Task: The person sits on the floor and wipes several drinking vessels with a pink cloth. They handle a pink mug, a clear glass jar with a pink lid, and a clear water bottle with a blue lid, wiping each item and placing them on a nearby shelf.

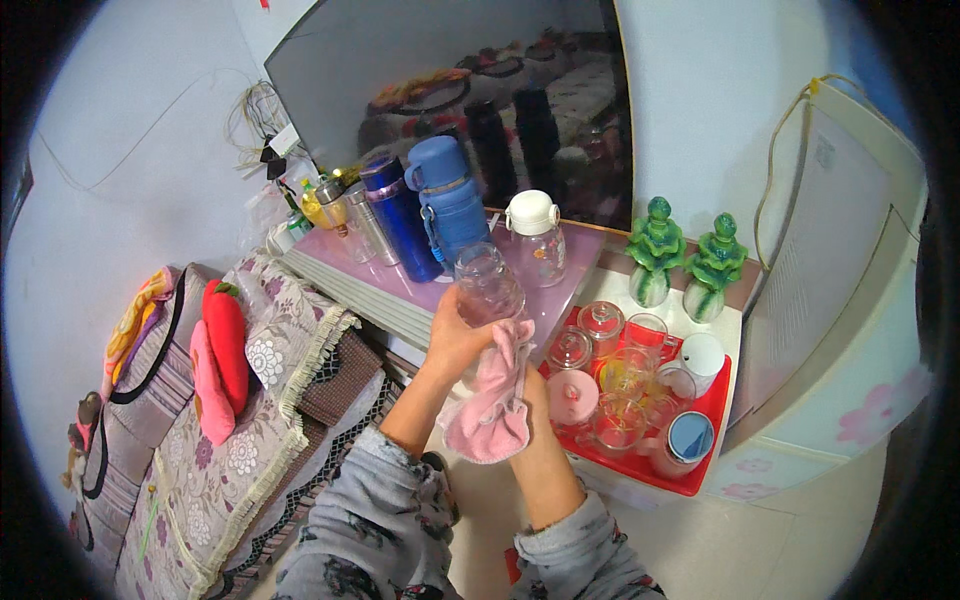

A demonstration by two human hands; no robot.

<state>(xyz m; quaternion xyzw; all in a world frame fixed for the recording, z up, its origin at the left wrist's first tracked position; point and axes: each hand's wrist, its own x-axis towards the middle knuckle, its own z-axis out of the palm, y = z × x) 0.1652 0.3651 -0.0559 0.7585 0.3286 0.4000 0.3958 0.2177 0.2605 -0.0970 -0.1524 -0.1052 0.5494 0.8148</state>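
Note:
My left hand [455, 336] grips a clear bottle or cup [491, 283], tilted away from me. Its upper end has no lid. A pink cloth [489, 426] hangs over my right hand [535, 390], whose fingers are mostly hidden. That hand holds the cloth against the bottle's lower end. Just beyond, a clear bottle with a white lid [534, 214] stands on the purple cabinet top [577, 259]. Left of it are a light-blue flask [454, 210] with a strap and a dark-blue flask [401, 217].
A red tray [701, 480] at right holds several glasses, lidded cups and mugs. Two green cabbage-shaped ornaments [656, 251] stand behind it. A large dark television [450, 90] backs the cabinet. At left is a sofa [217, 487] with a floral cover; at right, a tall white appliance [832, 300].

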